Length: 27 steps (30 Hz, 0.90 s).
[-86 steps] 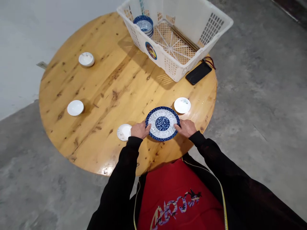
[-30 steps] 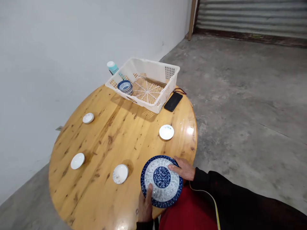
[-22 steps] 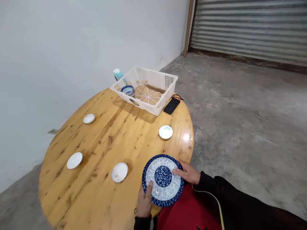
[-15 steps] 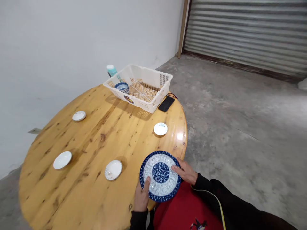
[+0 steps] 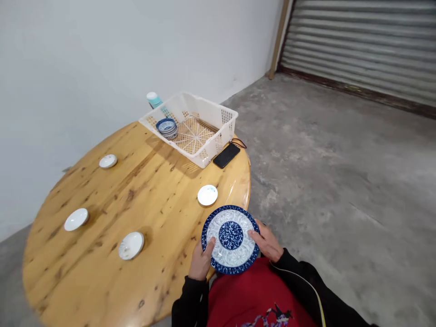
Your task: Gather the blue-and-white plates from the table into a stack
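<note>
Here both hands (image 5: 235, 254) hold a round, blue-patterned plate (image 5: 230, 238).

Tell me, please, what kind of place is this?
Probably a garage or storeroom used for eating: a bare concrete floor, a metal roller shutter, and a round wooden table with small white dishes.

Bare garage-like room: concrete floor (image 5: 323, 150), roller shutter (image 5: 361, 45).
</note>
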Motion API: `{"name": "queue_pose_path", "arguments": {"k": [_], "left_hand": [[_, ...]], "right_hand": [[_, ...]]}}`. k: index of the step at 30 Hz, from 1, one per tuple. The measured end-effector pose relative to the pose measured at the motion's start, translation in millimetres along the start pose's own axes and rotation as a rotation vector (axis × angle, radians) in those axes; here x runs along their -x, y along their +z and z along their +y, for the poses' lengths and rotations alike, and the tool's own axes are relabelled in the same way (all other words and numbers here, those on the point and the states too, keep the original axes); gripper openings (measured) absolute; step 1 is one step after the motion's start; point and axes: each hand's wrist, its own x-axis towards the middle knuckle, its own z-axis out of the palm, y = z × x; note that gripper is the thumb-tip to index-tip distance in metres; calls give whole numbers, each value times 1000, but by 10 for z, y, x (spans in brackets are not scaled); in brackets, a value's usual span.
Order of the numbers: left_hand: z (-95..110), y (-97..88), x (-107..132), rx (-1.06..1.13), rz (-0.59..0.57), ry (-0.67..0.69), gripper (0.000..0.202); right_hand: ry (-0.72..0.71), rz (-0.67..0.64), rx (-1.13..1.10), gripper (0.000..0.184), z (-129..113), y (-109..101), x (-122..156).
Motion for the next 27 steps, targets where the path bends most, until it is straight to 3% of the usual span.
{"name": "queue_pose_path", "arguments": {"k": [6, 9, 11, 14, 17, 22, 27], "left_hand": [[416, 1146, -196, 119, 45, -6, 58], [534, 1509, -291, 166, 48, -29, 61], [620, 1637, -355, 172, 52, -10, 60], [779, 1671, -477, 157, 66, 50, 55], [965, 1577, -655, 111, 87, 96, 51], [1339, 1296, -1030, 115, 64, 128, 46], [1796, 891, -1335, 54, 49, 140, 38]], "right_hand": [[31, -54, 54, 33, 146, -1230, -297], [34, -99, 49, 33, 184, -1639, -480], [29, -129, 34, 33, 193, -1805, -602], [9, -157, -2, 34, 166, -1925, -796], [2, -176, -33, 35, 84, -1954, -1042], [30, -201, -107, 37, -213, -1968, -1591], [42, -224, -133, 34, -751, -1969, -2212]]}}
